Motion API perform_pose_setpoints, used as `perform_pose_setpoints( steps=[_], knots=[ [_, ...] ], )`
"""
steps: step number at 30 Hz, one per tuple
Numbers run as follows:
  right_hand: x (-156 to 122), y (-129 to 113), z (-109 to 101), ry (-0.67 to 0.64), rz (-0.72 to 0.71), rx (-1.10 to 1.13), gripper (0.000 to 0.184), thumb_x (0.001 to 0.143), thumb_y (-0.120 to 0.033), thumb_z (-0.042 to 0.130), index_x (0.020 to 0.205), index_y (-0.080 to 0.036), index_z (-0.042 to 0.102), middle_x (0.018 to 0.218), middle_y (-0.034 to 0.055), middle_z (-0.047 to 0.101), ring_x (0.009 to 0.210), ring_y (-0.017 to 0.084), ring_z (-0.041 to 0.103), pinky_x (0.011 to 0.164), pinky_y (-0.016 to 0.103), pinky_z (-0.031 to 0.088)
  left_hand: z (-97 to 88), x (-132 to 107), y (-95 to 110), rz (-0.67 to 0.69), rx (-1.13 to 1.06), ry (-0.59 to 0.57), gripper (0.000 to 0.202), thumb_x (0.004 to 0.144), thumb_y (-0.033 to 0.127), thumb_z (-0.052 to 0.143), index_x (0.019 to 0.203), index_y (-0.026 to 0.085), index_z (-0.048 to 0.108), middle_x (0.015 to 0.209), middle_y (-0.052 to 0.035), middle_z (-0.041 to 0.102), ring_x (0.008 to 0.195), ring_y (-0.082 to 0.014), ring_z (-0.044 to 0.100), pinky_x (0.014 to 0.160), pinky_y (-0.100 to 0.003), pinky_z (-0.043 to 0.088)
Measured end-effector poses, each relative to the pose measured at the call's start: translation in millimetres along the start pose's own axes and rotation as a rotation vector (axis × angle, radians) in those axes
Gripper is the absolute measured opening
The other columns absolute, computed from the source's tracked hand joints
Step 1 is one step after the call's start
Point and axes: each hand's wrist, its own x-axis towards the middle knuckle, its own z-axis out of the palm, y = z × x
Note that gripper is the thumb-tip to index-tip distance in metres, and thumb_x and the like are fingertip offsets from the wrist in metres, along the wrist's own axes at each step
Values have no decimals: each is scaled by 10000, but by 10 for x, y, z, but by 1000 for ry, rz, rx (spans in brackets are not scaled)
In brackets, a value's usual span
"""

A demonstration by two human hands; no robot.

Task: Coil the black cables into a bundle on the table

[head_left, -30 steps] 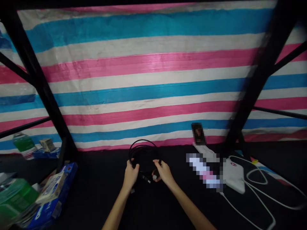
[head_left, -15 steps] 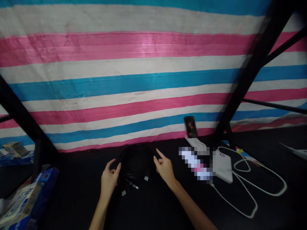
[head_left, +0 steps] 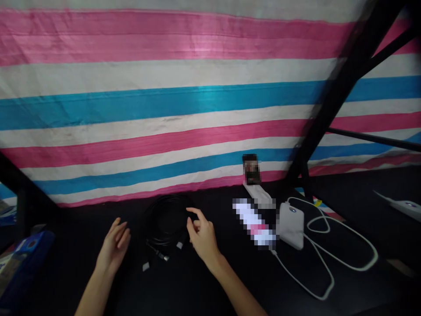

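A coiled black cable (head_left: 161,241) lies on the dark tabletop between my two hands. Its metal-tipped plug (head_left: 162,256) points outward at the near side. One small pale cap-like piece (head_left: 146,266) lies left of that plug, and another pale piece (head_left: 179,245) sits at the coil's lower right. My left hand (head_left: 113,245) is off to the left, apart from the coil, fingers loosely bent and holding nothing. At the coil's right edge is my right hand (head_left: 202,235), index finger and thumb apart; whether it touches the cable I cannot tell.
To the right, a white power bank (head_left: 291,226) with a looping white cord (head_left: 355,264) lies beside a blurred-out lit screen (head_left: 255,224). A blue box (head_left: 31,248) is at the left. Black frame posts (head_left: 324,114) stand before a striped sheet (head_left: 184,103).
My left hand has drawn away leftward from the coil. My right hand keeps about the same place beside it. The whole view has shifted, so everything appears farther left.
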Motion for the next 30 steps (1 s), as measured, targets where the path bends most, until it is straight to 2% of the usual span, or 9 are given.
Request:
perform_pose_setpoints(
  steps=[4, 10, 15, 21, 23, 25, 28, 30],
  knots=[
    [-70, -92, 19, -48, -23, 13, 288, 882, -274, 420, 1107, -198, 584, 441, -77, 433, 374, 87, 469, 434, 174, 349, -39, 47, 21, 3, -32, 41, 432, 480, 198, 748, 861, 209, 546, 410, 123, 318, 320, -18, 233, 355, -142, 231],
    [-133, -151, 59, -124, -33, -34, 273, 879, -266, 426, 1082, -208, 599, 456, -74, 478, 395, 84, 501, 471, 168, 373, -98, 86, -37, 30, -42, 67, 444, 475, 157, 754, 881, 189, 579, 402, 124, 289, 328, -25, 244, 341, -144, 199],
    [-123, -116, 86, -116, -50, -79, 252, 879, -252, 426, 1037, -212, 618, 462, -71, 501, 399, 83, 508, 474, 166, 364, -78, 81, -66, 91, -12, 18, 409, 547, 219, 751, 909, 189, 564, 371, 135, 257, 324, -28, 220, 344, -143, 198],
    [-150, -31, 162, -105, -116, -200, 229, 871, -229, 439, 956, -211, 650, 432, -80, 452, 380, 69, 450, 478, 166, 324, 8, 74, -197, 201, 144, 1, 325, 601, 258, 695, 882, 169, 559, 367, 116, 319, 316, -51, 273, 332, -161, 169],
    [-153, -19, 157, -75, -154, -226, 229, 875, -226, 437, 936, -208, 657, 427, -80, 436, 373, 64, 422, 478, 169, 309, 45, 11, -172, 301, 205, 36, 260, 652, 258, 649, 876, 175, 547, 384, 109, 345, 323, -56, 274, 342, -170, 179],
    [-141, -13, 133, -35, -169, -219, 237, 884, -231, 425, 931, -197, 655, 432, -75, 441, 376, 65, 415, 471, 171, 299, 88, -119, -83, 458, 264, 106, 187, 707, 244, 610, 869, 180, 544, 445, 86, 412, 363, -57, 314, 377, -176, 227],
    [-104, 14, 98, 19, -186, -231, 238, 885, -245, 425, 910, -185, 654, 427, -75, 412, 376, 70, 384, 463, 179, 287, 131, -447, 91, 717, 301, 206, 99, 793, 235, 556, 874, 183, 536, 562, 47, 504, 494, -84, 470, 517, -211, 386],
    [-75, 51, 93, 37, -196, -256, 239, 880, -251, 430, 898, -187, 659, 420, -81, 368, 372, 73, 346, 458, 185, 277, 114, -705, 161, 845, 287, 199, 128, 853, 272, 507, 944, 183, 521, 637, 28, 537, 599, -119, 547, 619, -272, 466]
  ],
)
